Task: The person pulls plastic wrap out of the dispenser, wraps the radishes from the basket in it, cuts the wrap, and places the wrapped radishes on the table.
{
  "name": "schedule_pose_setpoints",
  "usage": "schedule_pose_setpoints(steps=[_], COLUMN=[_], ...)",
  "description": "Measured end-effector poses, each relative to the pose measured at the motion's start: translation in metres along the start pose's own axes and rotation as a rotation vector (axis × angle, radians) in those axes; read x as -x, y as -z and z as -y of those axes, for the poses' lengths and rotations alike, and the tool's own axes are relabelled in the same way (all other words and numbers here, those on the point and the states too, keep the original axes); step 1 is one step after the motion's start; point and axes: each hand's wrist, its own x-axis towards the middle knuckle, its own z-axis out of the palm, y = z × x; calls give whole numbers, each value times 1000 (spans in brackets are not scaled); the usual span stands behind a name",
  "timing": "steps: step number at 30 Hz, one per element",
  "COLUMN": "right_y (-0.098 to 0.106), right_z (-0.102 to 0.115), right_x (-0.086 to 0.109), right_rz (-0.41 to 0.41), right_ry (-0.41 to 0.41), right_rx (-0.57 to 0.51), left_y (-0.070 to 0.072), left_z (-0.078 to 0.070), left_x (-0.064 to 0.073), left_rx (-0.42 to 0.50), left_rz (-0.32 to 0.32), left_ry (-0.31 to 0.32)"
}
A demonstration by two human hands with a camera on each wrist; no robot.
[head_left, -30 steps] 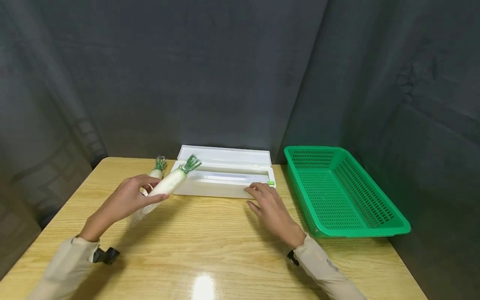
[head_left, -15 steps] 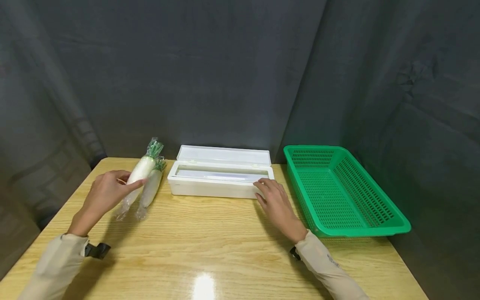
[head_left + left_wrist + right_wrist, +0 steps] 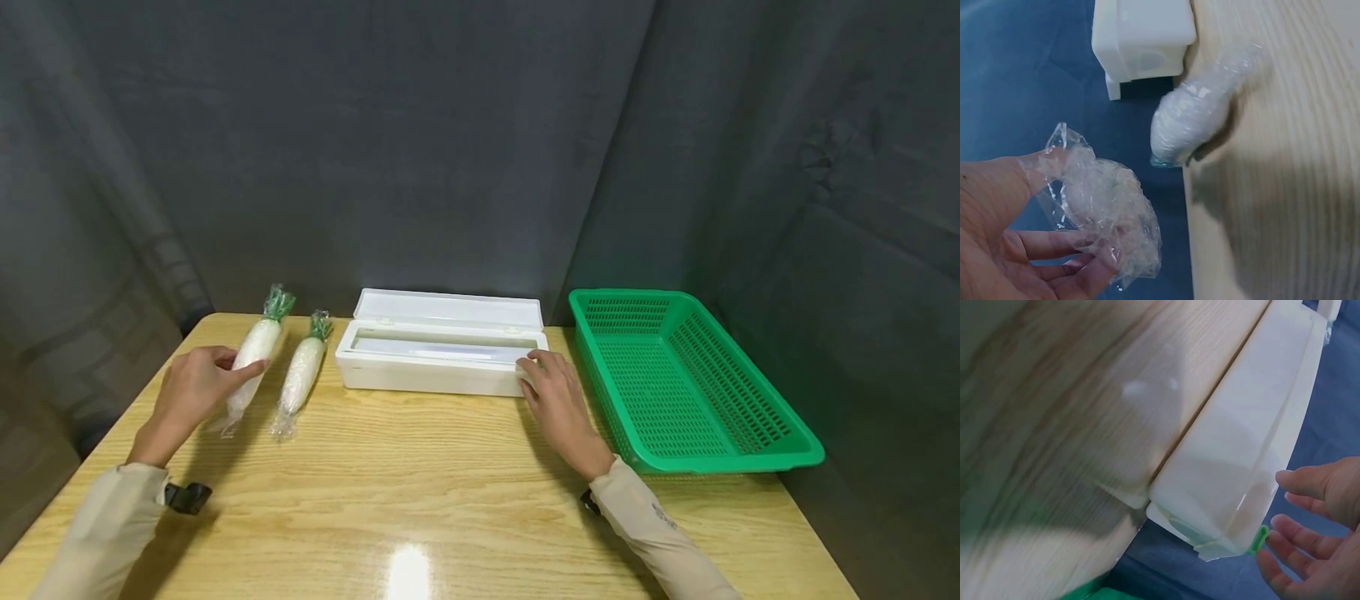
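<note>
My left hand (image 3: 187, 392) grips a daikon radish (image 3: 258, 343) wrapped in clear film, thumb on one side and fingers on the other. Its green leafy top points away from me, and crumpled film (image 3: 1116, 212) covers its near end in the left wrist view. Just right of it lies a second wrapped daikon radish (image 3: 302, 373) on the table. My right hand (image 3: 558, 404) is at the right end of a white cling film dispenser (image 3: 427, 377), fingers loosely bent. In the right wrist view the fingertips are right at the dispenser's edge and its green slider (image 3: 1260, 539).
The dispenser's lid (image 3: 450, 309) stands raised at the back, with a pale strip visible in the opening. A green plastic basket (image 3: 720, 464) stands at the right of the wooden table (image 3: 390, 483). Dark curtains (image 3: 420, 150) hang behind the table.
My left hand has carried the held radish left and lower, from in front of the dispenser to beside the other radish. The right hand has shifted slightly right along the dispenser.
</note>
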Motion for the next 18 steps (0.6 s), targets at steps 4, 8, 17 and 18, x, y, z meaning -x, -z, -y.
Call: schedule_pose_setpoints(steps=[4,8,17,18], right_y=[-1,-2,-5,-5], right_z=[-3,-6,-12,-13], right_x=[1,1,2,2], right_rz=[13,29,37,37], right_ry=[-23,-63,-103,-104], right_rx=[10,1,-54,-56], left_y=[-2,-4,-14,-14], left_z=[6,12,24,24], left_x=[1,1,-3,-3], left_rx=[0,0,3,4], left_rz=[9,16,50,55], left_ry=[27,46,76,77])
